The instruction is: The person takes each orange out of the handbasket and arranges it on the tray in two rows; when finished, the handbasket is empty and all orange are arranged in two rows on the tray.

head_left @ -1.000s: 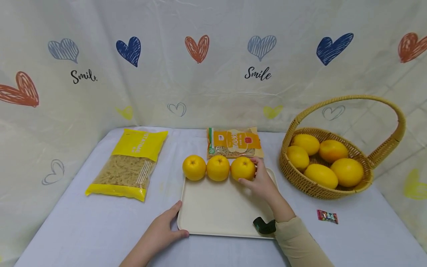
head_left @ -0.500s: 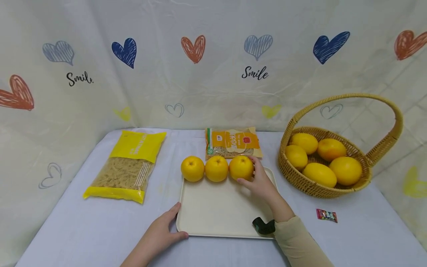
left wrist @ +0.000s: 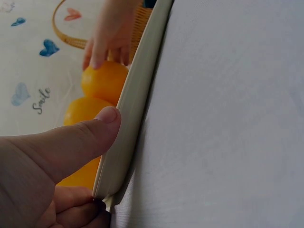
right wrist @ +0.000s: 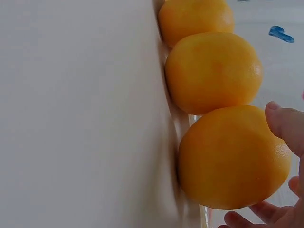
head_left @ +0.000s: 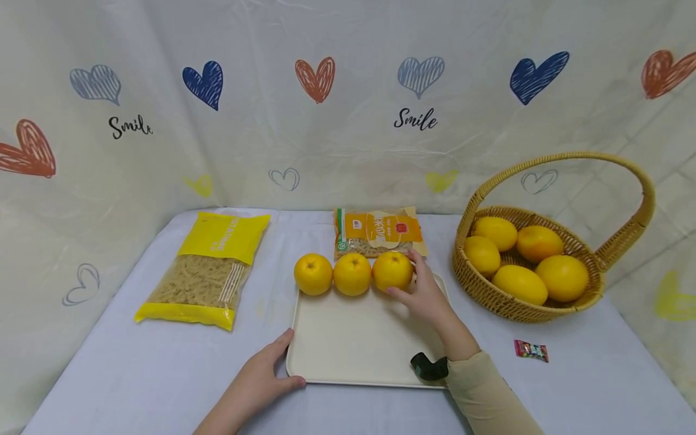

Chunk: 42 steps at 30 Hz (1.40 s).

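Observation:
Three oranges stand in a row on the far edge of a cream tray (head_left: 353, 338): the left orange (head_left: 313, 274), the middle orange (head_left: 352, 274) and the right orange (head_left: 392, 270). My right hand (head_left: 426, 296) holds the right orange, thumb on the near side and fingers around its right side. In the right wrist view, that orange (right wrist: 232, 159) lies between thumb and fingers. My left hand (head_left: 261, 374) grips the tray's near left corner. Seen from the left wrist, the thumb (left wrist: 80, 142) lies along the tray rim (left wrist: 130, 114), with the other fingers curled at the corner.
A wicker basket (head_left: 505, 308) with several yellow fruits stands at the right. A small wrapped candy (head_left: 531, 350) lies before it. At the left is a yellow pasta bag (head_left: 203, 272); behind the oranges lies an orange-printed packet (head_left: 380, 232). A black bent piece (head_left: 429, 367) sits by my right sleeve.
The whole head view has shifted slightly left. Both hands, the oranges and the tray keep their places relative to each other.

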Each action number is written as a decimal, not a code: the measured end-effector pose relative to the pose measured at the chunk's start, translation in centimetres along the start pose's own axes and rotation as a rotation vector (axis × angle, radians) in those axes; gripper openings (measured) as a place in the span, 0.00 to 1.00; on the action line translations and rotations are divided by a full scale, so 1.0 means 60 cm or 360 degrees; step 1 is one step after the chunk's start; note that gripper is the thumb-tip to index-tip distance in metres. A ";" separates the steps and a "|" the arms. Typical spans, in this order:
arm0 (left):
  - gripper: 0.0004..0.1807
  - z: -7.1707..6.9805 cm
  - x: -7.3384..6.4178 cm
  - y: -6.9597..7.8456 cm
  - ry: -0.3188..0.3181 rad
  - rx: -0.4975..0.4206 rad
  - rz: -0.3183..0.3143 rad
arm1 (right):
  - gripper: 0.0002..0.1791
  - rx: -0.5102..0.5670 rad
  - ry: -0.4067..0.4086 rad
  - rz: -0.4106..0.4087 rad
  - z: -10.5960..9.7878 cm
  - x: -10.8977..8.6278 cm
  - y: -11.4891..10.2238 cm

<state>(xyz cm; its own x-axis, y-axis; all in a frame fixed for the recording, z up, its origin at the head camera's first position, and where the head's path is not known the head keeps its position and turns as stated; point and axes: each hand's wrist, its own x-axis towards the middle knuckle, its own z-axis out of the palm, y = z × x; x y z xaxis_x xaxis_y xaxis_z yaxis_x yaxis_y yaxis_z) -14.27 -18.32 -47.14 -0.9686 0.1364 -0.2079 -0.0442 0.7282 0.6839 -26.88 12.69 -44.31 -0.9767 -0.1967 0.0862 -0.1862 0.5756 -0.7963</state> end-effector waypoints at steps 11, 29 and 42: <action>0.54 0.005 0.002 -0.004 0.0018 0.0029 -0.0010 | 0.47 0.0058 0.0325 -0.0072 -0.072 -0.012 -0.005; 0.55 0.007 0.004 -0.008 0.0012 0.0012 0.0005 | 0.46 -0.0202 0.0566 0.0005 -0.208 -0.039 0.055; 0.55 0.009 0.005 -0.008 -0.0007 0.0010 -0.0011 | 0.52 -0.0730 0.0000 0.0163 -0.249 -0.003 0.079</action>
<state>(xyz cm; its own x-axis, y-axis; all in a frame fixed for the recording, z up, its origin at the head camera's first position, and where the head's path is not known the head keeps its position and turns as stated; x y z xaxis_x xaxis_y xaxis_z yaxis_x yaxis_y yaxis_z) -14.42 -18.26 -47.90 -0.9671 0.1343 -0.2159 -0.0495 0.7333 0.6781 -29.19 27.30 -39.17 -0.9925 -0.1208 0.0208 -0.1170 0.8835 -0.4536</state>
